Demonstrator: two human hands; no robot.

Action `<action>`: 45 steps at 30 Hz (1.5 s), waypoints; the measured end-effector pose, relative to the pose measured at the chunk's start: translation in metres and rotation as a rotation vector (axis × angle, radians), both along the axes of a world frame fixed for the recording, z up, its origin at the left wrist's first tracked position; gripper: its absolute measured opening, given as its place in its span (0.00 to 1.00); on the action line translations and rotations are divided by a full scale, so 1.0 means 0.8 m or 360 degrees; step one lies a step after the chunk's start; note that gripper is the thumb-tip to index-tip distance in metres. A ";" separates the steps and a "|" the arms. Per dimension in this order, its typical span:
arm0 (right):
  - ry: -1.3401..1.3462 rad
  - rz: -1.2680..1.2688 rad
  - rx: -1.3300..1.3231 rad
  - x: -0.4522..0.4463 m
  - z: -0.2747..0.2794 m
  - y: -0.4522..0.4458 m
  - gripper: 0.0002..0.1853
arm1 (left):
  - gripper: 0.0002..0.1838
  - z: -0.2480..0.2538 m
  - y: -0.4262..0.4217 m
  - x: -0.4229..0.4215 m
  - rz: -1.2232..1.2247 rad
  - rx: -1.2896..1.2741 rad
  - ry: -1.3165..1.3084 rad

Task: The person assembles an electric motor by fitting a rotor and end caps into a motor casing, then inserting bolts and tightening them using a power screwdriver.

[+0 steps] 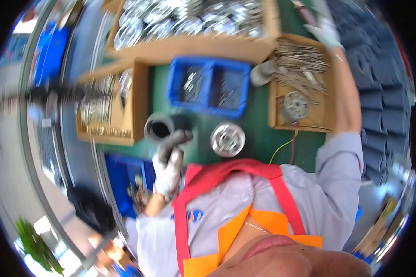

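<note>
My left hand, in a white glove with dark fingers, is at the near side of a grey hollow cylinder. Its fingers overlap the cylinder's rim, but blur hides whether they grip it. Just right of them, a round silver metal part lies on the green mat. My right hand, also gloved, reaches far out to the upper right. Its thumb and fingers look spread beside a slim red and dark tool, and no firm hold on the tool shows.
Ahead are a blue two-part tray of small parts and a carton of shiny metal parts. Cartons with thin parts stand left and right. A small grey cylinder is between. Grey cylinders fill the right side.
</note>
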State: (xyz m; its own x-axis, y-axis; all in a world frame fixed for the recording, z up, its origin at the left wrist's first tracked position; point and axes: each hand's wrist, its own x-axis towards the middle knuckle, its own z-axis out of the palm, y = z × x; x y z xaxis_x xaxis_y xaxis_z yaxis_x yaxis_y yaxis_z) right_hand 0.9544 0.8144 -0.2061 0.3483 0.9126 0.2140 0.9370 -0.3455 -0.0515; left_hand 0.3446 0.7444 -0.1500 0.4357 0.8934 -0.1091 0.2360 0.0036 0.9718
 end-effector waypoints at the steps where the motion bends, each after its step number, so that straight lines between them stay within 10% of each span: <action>1: 0.0040 -0.0029 0.0408 -0.001 -0.031 -0.025 0.36 | 0.17 0.000 -0.007 -0.021 0.0222 -0.0065 -0.0132; 4: 0.1411 -0.0037 0.0891 -0.188 0.019 -0.146 0.17 | 0.16 -0.027 -0.009 -0.084 0.0735 0.0262 -0.0192; 13: 0.1717 -0.0208 0.0823 -0.464 -0.025 -0.336 0.15 | 0.61 -0.132 0.030 -0.074 0.0345 0.0625 0.0145; 18: 0.1397 0.0123 0.0490 -0.482 0.017 -0.289 0.27 | 0.50 -0.153 0.069 -0.060 0.0132 0.0402 -0.0042; 22: 0.1141 0.0490 0.0205 -0.493 -0.011 -0.253 0.52 | 0.60 -0.134 0.067 -0.067 0.0090 0.0545 0.0033; 29: 0.0840 0.0262 0.0131 -0.527 -0.032 -0.240 0.52 | 0.47 -0.110 -0.036 -0.076 -0.0066 0.1393 -0.0270; 36: 0.0861 0.0130 0.0709 -0.524 -0.015 -0.280 0.49 | 0.66 -0.143 -0.045 0.020 -0.0524 0.0244 -0.0440; 40: 0.0619 -0.0001 0.1249 -0.472 0.032 -0.396 0.32 | 0.64 -0.186 -0.023 0.047 -0.0633 0.0446 -0.0556; 45: -0.0395 -0.1276 0.1084 -0.419 0.097 -0.653 0.20 | 0.65 -0.212 0.016 0.059 -0.0720 0.0697 -0.0266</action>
